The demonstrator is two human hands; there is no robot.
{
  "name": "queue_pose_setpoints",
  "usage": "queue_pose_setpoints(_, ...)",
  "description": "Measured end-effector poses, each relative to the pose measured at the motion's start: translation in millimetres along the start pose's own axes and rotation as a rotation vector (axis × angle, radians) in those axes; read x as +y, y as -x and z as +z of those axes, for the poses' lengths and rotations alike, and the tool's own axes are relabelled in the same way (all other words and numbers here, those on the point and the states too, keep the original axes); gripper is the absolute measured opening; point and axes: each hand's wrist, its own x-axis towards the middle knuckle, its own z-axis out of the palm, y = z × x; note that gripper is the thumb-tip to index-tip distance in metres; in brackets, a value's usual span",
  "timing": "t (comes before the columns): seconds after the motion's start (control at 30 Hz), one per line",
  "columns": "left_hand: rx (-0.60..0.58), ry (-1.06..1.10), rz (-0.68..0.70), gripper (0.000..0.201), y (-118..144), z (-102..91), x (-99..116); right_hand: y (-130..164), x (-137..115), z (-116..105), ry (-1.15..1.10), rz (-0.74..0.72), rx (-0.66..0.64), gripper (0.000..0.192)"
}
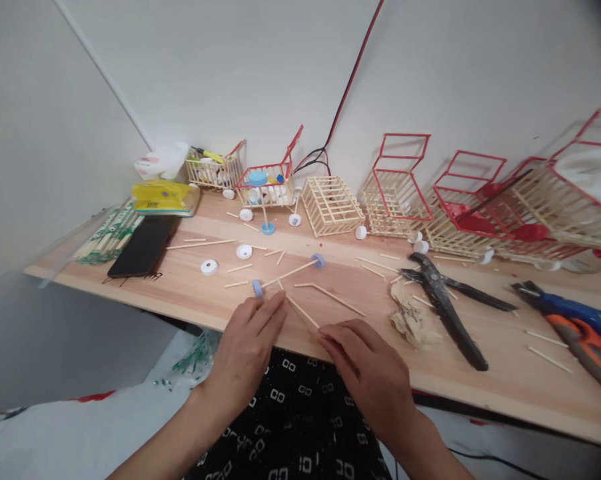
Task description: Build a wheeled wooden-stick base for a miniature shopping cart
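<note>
At the near edge of the worktop (505, 373), both hands rest palm down with fingers loosely spread, neither closed around anything. The left hand (248, 347) lies at 7 o'clock, its fingertips touching the near end of a thin stick (285, 274) beside a blue cap (257, 288). That stick runs toward 1 o'clock to a second blue cap (319, 261). The right hand (368, 370) sits at 5 o'clock, fingertips touching the near end of another stick (303, 312) that slants toward 11 o'clock. A bent stick (333, 297) lies just beyond it.

At 3 o'clock from the hands is a crumpled paper (410, 317), with black pliers (445, 307) just beside it and a blue-and-orange tool (575, 327) farther right. At 10 o'clock lie 2 white caps (209, 267), then a black phone (143, 247) and a bundle of chopsticks (105, 237) at the left end.

Along the wall stand stick-built baskets: a yellow packet (163, 198) at the left, a small cart (215, 170), a red-rimmed cart (268, 183) with caps inside, a plain cage (330, 205), and 3 larger red-framed carts (398, 190) toward 2 o'clock. A red and black cable (348, 87) climbs the wall.
</note>
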Motion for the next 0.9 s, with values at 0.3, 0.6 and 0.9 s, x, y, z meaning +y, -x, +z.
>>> queue_pose_setpoints(0.3, 0.012, -0.017, 0.019, 0.049, -3.6, -1.2, -1.3, -0.3, -2.3, 0.8, 0.013, 0.008, -0.007, 0.016)
queue_pose_setpoints(0.6, 0.008, -0.04, 0.026, 0.044, -2.0, 1.0, -2.7, -0.7, -1.7, 2.6, -0.021, 0.014, -0.029, 0.013)
queue_pose_setpoints(0.9, -0.005, -0.068, 0.034, 0.041, -2.7, 0.0, -1.3, 1.5, -0.4, 2.6, -0.048, 0.021, -0.046, 0.012)
